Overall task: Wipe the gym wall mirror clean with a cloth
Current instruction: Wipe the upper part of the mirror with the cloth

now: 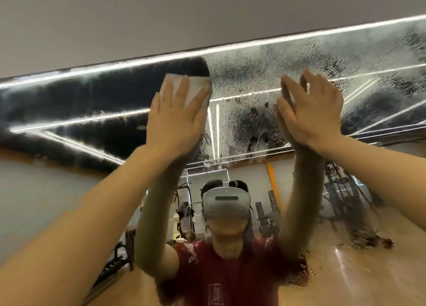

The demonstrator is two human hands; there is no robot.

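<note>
We face the wall mirror (299,59), its upper right part fogged with droplets and a dark wiped band at upper left. Our left hand (177,121) presses the white cloth (184,86) flat against the glass near the top edge with fingers straight and spread, while our right hand (311,114) rests open-palmed on the glass, holding nothing.

1. Both bare forearms reach upward and forward from the lower corners of the view, converging toward the middle.
2. The left hand (177,121) is raised high with its back toward the camera, fingers straight and spread, palm pressed flat forward.
3. The left wrist is roughly in line with its forearm, which rises from the lower left.
4. The right hand (311,112) is raised to about the same height, well apart from the left, fingers extended and close together, turned partly edge-on, holding nothing.
5. The right forearm comes in from the right edge, the wrist bent slightly.
</note>
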